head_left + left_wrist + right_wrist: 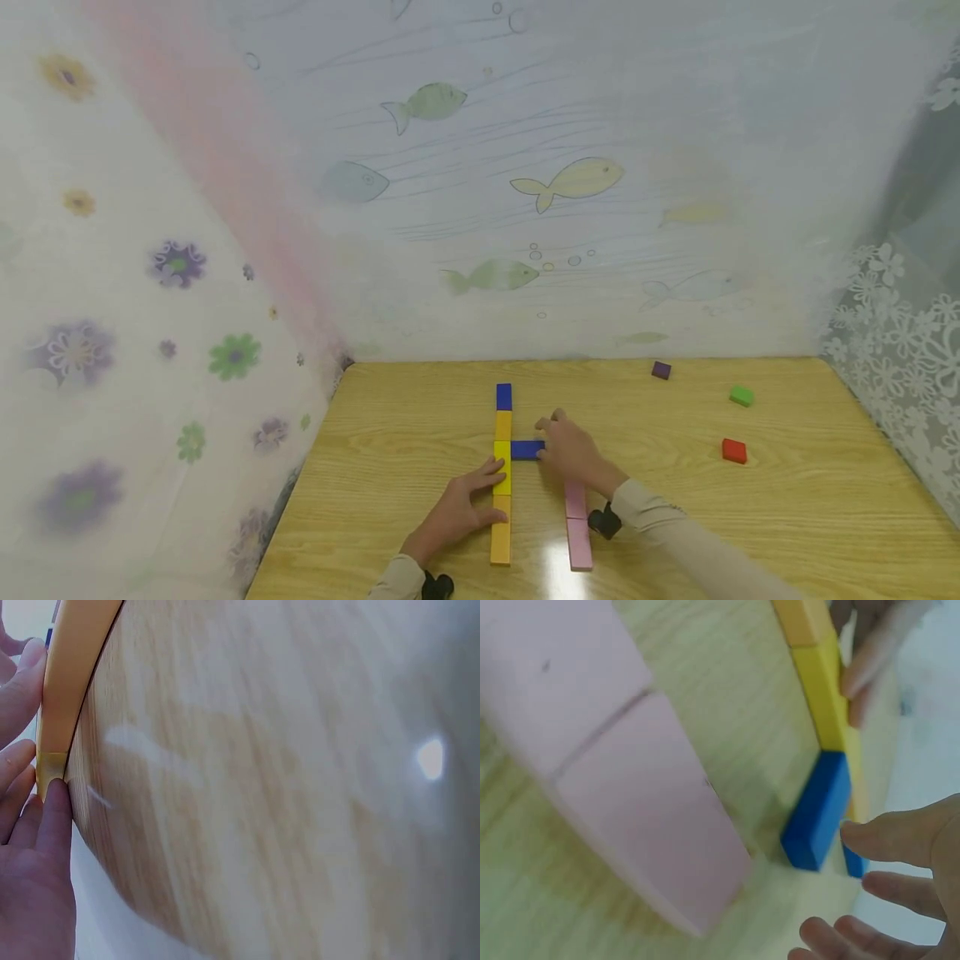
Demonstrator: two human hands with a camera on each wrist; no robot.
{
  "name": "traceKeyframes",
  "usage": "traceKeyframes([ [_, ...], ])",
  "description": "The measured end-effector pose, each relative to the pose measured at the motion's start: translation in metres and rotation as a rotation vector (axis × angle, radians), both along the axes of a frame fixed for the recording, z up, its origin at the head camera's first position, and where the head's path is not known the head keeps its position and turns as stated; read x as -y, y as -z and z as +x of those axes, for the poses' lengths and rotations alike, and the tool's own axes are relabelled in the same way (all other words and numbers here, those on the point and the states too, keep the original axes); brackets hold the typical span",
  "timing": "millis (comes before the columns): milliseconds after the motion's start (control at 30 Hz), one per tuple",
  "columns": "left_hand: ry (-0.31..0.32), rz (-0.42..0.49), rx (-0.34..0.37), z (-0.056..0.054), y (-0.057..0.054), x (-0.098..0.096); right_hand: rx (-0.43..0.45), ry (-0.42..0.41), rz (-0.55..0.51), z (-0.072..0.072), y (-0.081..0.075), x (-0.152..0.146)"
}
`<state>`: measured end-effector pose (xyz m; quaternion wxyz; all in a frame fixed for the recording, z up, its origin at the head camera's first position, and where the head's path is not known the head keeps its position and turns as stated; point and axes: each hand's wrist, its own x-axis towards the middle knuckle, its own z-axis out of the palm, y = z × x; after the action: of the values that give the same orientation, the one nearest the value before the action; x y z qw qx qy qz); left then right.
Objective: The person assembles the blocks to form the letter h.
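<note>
A straight column of blocks lies on the table, with a blue block (504,397) at the far end, then an orange block (503,425), a yellow block (505,483) and more orange (501,546). Fingers of my left hand (453,512) touch the column's left side at the yellow and orange parts. Another blue block (527,450) sticks out rightward from the yellow one. My right hand (573,450) is at its right end, fingers spread; whether the thumb touches it I cannot tell. Below that hand lie two pink blocks (579,546) end to end, the upper partly hidden.
Farther right on the wooden table (675,517) lie a purple block (661,370), a green block (742,396) and a red block (734,451). A fish-patterned curtain (480,217) hangs behind the table's back edge, with a flowered curtain (127,433) at the left.
</note>
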<state>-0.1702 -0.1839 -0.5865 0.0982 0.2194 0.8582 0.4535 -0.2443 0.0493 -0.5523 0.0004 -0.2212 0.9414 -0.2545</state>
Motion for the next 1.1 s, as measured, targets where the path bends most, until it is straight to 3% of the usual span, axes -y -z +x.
traceKeyframes([
  [167,-0.008,0.001,0.024,0.001,0.0,0.001,0.006,0.005,-0.042,-0.001,-0.016,-0.014],
  [467,-0.014,0.039,0.024,0.002,0.001,-0.001,-0.007,-0.013,-0.028,-0.002,-0.036,-0.047],
  [1000,-0.008,0.031,0.04,0.0,0.002,-0.002,-0.023,-0.068,-0.009,0.003,-0.055,-0.096],
  [1100,-0.011,0.035,0.03,0.002,-0.004,-0.003,-0.019,-0.094,-0.015,0.004,-0.058,-0.105],
])
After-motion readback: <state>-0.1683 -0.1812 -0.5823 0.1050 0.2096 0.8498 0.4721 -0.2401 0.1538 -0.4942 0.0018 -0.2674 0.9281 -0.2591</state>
